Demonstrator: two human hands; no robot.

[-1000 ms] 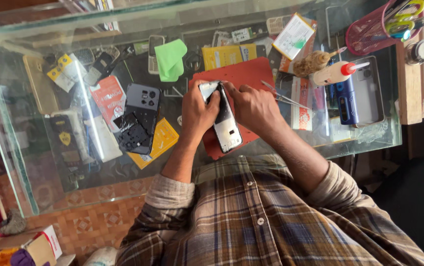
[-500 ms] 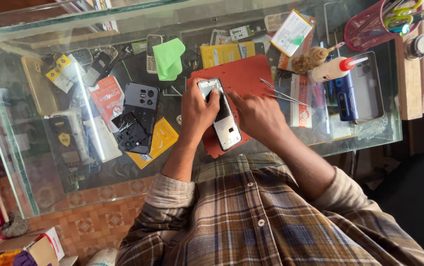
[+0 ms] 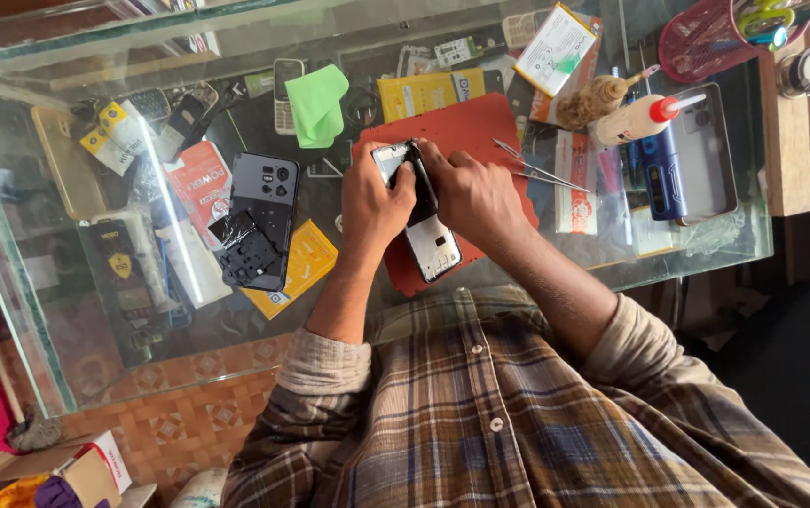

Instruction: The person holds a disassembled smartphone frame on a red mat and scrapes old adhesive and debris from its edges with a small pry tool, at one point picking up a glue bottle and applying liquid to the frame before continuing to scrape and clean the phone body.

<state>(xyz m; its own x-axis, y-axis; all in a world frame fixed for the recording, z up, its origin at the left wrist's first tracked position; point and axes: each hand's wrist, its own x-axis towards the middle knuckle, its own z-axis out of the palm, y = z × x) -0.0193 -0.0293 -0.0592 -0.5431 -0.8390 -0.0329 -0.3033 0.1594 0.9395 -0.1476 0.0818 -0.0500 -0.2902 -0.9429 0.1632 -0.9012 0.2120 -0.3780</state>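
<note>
Both hands have barely shifted since a moment ago: they remain closed on the same opened phone (image 3: pixel 421 212), which stays tilted over the red mat (image 3: pixel 461 132), and only the view has drifted slightly. Left hand (image 3: pixel 374 202) wraps the phone's upper end from the side, fingers curled round its edge and thumb pressed on the face. Right hand (image 3: pixel 471 193) is bunched at the same upper end, fingertips pinched against the phone's dark top part; whether it holds a small tool there cannot be told. Lower down, the phone's pale inner frame sticks out below both hands, just above the person's checked shirt. Metal tweezers (image 3: pixel 541 169) lie on the mat just beside the right hand. Beyond them stand a white glue bottle with a red tip (image 3: pixel 644 115), a blue handheld tool (image 3: pixel 663 174) and a brush (image 3: pixel 602 96). To the left of the left hand, a black phone back cover (image 3: pixel 268 202) with a broken black part (image 3: pixel 245 249) on it rests on the glass counter (image 3: pixel 66 357), near a folded green cloth (image 3: pixel 315 103) and a yellow packet (image 3: pixel 297 268). A red mesh pen cup (image 3: pixel 706 38) sits at the far right corner.
</note>
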